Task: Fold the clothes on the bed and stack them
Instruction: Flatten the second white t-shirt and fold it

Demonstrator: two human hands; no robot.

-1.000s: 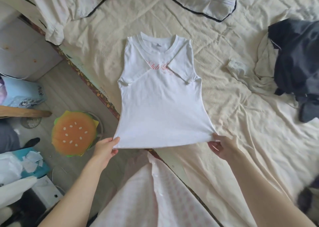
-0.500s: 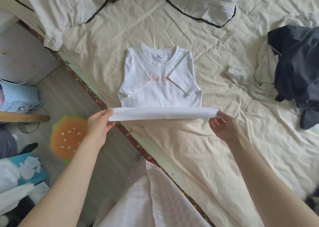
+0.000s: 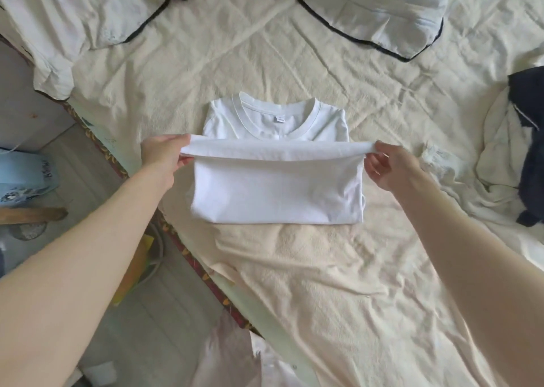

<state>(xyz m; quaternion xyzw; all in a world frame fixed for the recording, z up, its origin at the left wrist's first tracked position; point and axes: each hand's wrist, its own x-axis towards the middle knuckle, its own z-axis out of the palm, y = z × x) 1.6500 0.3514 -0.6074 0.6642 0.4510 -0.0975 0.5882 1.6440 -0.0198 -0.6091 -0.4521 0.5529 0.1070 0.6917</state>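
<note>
A white T-shirt (image 3: 276, 192) lies on the cream bed sheet (image 3: 309, 283), its lower half doubled up over the chest, so the pink print is hidden. Only the collar and shoulders show beyond the raised hem. My left hand (image 3: 164, 157) pinches the hem's left corner and my right hand (image 3: 391, 165) pinches its right corner, holding the hem stretched level just below the collar. A dark navy garment (image 3: 530, 139) lies crumpled at the right edge on a rumpled cream cloth (image 3: 500, 157).
Two white pillows with black piping lie at the head of the bed, one at the left (image 3: 73, 18) and one at the right (image 3: 382, 6). The bed's left edge (image 3: 188, 257) runs diagonally; beyond it is wooden floor with a light-blue bag (image 3: 23, 171).
Both hands carried the shirt's hem from the near edge up over the body toward the collar, folding the shirt in half. The pink print is now covered.
</note>
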